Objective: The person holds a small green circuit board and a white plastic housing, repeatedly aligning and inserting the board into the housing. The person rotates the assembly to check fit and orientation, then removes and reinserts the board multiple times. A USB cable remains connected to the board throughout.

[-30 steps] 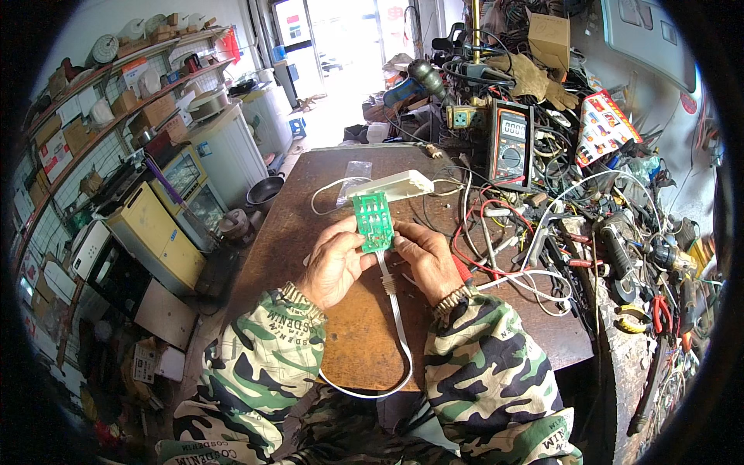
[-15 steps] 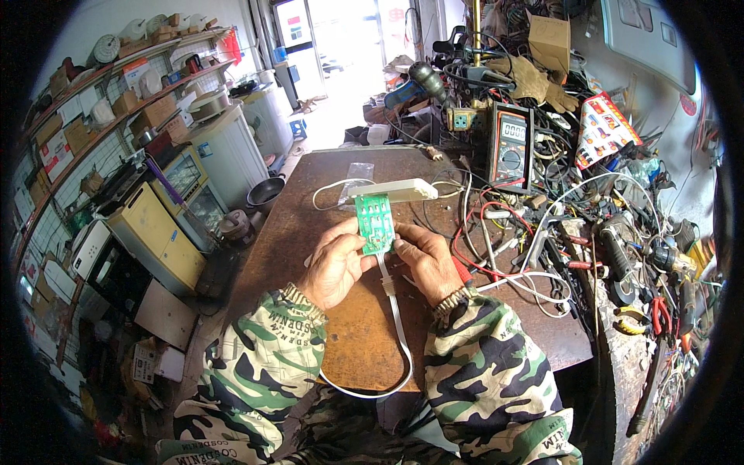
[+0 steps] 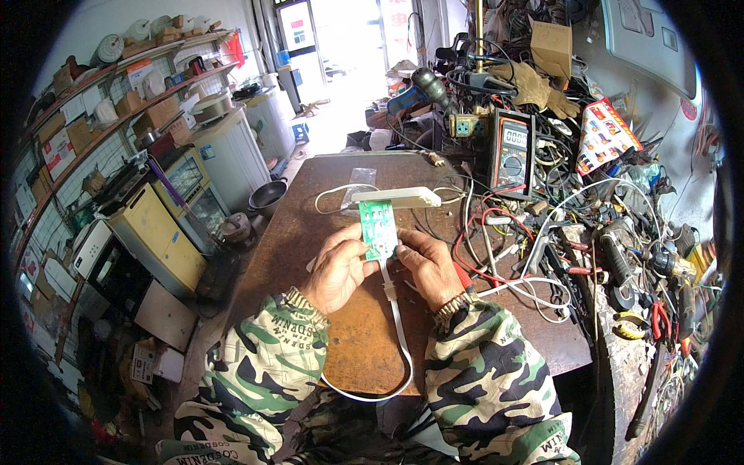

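Between my two hands a small green circuit board (image 3: 378,225) is held up above the brown table. My left hand (image 3: 339,263) pinches its lower left edge with thumb and fingers. On the other side, my right hand (image 3: 426,262) grips the lower right edge, thumb near the corner. From the board's bottom end a white flat cable (image 3: 398,325) runs through a small connector (image 3: 389,290) and loops down past the table's front edge. Just behind the board lies a long white plastic casing (image 3: 397,198). A red probe handle (image 3: 463,277) shows beside my right hand.
A multimeter (image 3: 511,155) stands upright at the back right, its leads trailing over the table (image 3: 310,205). Tangled cables, pliers (image 3: 660,319) and other tools crowd the right side. A clear plastic bag (image 3: 362,178) lies behind the casing. Shelves (image 3: 116,108) and appliances line the left.
The board has tilted a little and its surface now catches more light. Both hands keep their hold on it. The whole view has shifted slightly.
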A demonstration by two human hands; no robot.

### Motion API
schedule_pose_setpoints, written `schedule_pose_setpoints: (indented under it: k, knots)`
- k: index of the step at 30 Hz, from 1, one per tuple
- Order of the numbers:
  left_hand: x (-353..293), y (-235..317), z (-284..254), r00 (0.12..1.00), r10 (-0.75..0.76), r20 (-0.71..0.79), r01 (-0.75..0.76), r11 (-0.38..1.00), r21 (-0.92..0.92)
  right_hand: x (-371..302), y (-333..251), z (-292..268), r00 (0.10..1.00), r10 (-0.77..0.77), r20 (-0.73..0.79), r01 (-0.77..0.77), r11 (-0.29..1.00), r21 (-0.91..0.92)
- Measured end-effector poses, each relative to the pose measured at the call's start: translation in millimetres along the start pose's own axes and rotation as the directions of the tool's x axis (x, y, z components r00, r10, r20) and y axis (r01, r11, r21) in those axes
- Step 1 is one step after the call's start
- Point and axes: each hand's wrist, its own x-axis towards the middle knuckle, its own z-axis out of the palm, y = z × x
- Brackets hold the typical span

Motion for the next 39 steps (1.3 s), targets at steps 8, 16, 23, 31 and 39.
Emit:
schedule_pose_setpoints:
  k: [8, 16, 23, 31, 39]
  knots:
    - [-1.1, -0.5, -1.7, 1.000, 0.001, 0.010, -0.001, 1.000, -0.001, 0.7, 0.9, -0.9, 0.999, -0.032, 0.014, 0.033, 0.999, -0.019]
    - [-1.5, -0.4, -2.3, 1.000, 0.002, 0.011, -0.003, 1.000, 0.006, 0.0, -1.3, -0.2, 1.000, 0.024, 0.020, -0.024, 1.000, 0.005]
    - [-1.0, -1.2, -2.8, 1.000, -0.001, 0.009, 0.001, 1.000, 0.002, -1.4, -4.6, 0.4, 1.000, -0.002, 0.011, 0.003, 1.000, -0.023]
    - [-0.2, -2.6, -4.7, 1.000, 0.004, 0.008, -0.004, 1.000, 0.007, -1.0, -3.0, -0.9, 1.000, -0.027, 0.004, 0.027, 0.998, -0.053]
    - [-1.6, -1.3, -1.9, 1.000, 0.003, -0.001, -0.003, 1.000, 0.008, -1.5, -6.8, 0.1, 1.000, -0.015, 0.003, 0.016, 0.998, -0.057]
